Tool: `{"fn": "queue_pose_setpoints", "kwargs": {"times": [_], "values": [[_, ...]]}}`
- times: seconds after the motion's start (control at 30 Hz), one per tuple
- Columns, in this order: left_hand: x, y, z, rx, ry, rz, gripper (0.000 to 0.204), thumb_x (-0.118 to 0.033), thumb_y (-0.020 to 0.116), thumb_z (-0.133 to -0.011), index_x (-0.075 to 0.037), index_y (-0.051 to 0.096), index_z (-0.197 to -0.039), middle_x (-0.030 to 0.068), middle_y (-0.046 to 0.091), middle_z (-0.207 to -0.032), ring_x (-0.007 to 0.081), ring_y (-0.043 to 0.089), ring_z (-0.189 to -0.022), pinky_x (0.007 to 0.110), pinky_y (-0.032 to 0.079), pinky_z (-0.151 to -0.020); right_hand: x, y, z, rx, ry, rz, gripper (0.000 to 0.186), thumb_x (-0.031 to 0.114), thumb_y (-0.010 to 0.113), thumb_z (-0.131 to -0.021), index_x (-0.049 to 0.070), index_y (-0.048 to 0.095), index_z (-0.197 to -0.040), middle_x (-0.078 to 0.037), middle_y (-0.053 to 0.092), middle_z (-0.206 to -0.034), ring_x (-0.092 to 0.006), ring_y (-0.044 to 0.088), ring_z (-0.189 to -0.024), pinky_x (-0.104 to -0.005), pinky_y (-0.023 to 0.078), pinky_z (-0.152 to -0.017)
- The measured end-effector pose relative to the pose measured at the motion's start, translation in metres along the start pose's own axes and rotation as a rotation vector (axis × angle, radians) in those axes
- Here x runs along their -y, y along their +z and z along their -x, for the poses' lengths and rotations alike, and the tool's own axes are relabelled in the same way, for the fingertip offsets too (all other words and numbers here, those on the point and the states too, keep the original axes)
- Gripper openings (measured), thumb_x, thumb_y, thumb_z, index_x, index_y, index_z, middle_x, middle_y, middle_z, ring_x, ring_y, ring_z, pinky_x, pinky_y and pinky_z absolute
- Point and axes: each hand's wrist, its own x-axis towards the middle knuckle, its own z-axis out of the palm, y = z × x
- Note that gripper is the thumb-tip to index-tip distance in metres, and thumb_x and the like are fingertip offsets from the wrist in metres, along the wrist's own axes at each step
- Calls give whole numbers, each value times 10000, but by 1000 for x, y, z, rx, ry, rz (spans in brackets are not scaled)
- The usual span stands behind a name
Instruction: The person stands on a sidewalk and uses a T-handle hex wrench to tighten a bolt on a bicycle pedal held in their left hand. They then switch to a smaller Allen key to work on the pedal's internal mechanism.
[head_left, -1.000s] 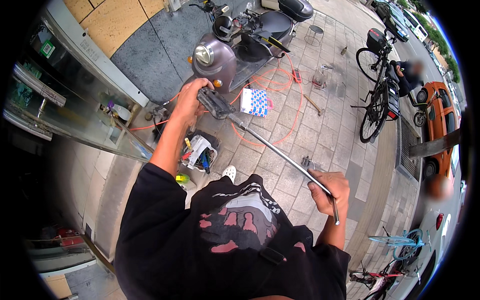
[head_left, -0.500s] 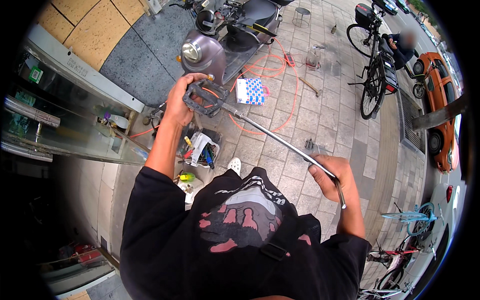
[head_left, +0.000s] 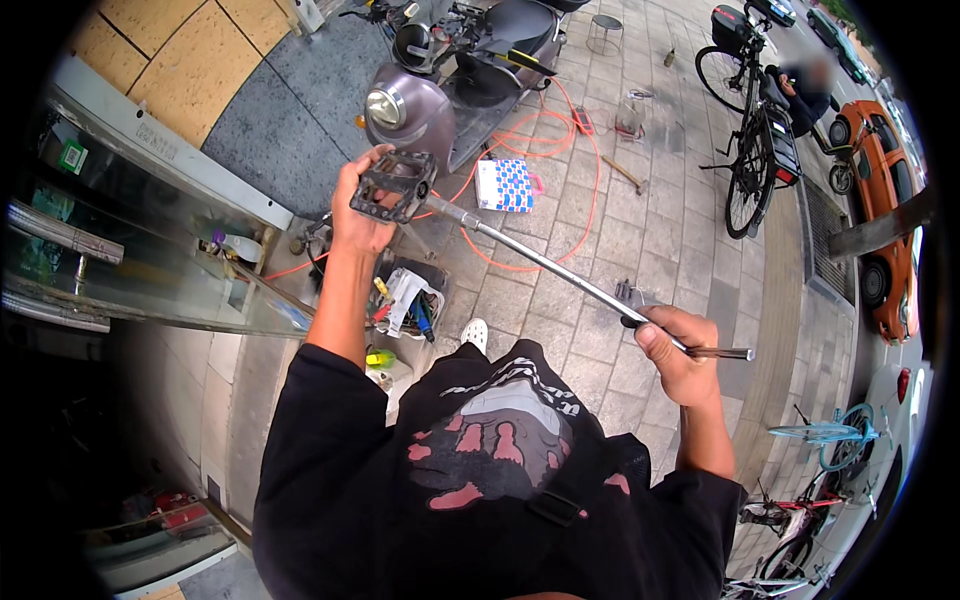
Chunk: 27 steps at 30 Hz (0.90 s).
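Observation:
My left hand (head_left: 364,210) is closed round a black bicycle pedal (head_left: 393,185), held up in front of me at the left. A long silver socket wrench (head_left: 560,268) runs from the pedal's inner side down to my right hand (head_left: 680,352). Its far end meets the pedal at the axle; the exact fit is too small to tell. My right fingers are wrapped round the near end, and a short metal handle juts out to the right of them. Both hands are above the paving, in front of my black shirt.
A scooter (head_left: 410,110) stands ahead, with an orange hose (head_left: 590,215) looped on the paving. Near it lie a patterned box (head_left: 507,186) and a hammer (head_left: 625,174). A tool bin (head_left: 412,300) sits below my left arm. Rightward are a black bicycle (head_left: 750,160) and a seated person (head_left: 805,95).
The wrench's handle end has swung from pointing down to pointing right, and my right hand has turned with it. The pedal has tilted and shifted slightly left.

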Motion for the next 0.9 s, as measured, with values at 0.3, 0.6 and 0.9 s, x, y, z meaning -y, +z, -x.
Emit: {"fn": "queue_pose_setpoints", "kwargs": {"times": [0.3,0.6,0.9], "values": [[-5,24,6,-25,37,-77,417,-345,414,-1022,-20,631,-1166,-37,460,-656,60,367,-482,228,305,-435,-24,3,-4,53,237,-635,189,107,671,-995,-73,714,-1036,14,516,-634,-53,397,-523,-260,305,-475],[1,37,-2,36,80,-178,408,-349,422,-1025,-12,594,-1178,-15,453,-662,59,360,-491,233,315,-431,-34,-9,-4,105,367,-881,209,123,604,-1033,-70,684,-1016,41,370,-561,-55,281,-460,-270,226,-437],[0,64,-1,13,209,-476,392,-388,433,-1048,-55,593,-1180,-22,575,-807,17,524,-576,174,414,-462,-41,-27,1,115,516,-962,249,145,587,-1050,-89,673,-1048,59,296,-543,-70,269,-430,-273,223,-421]]}}
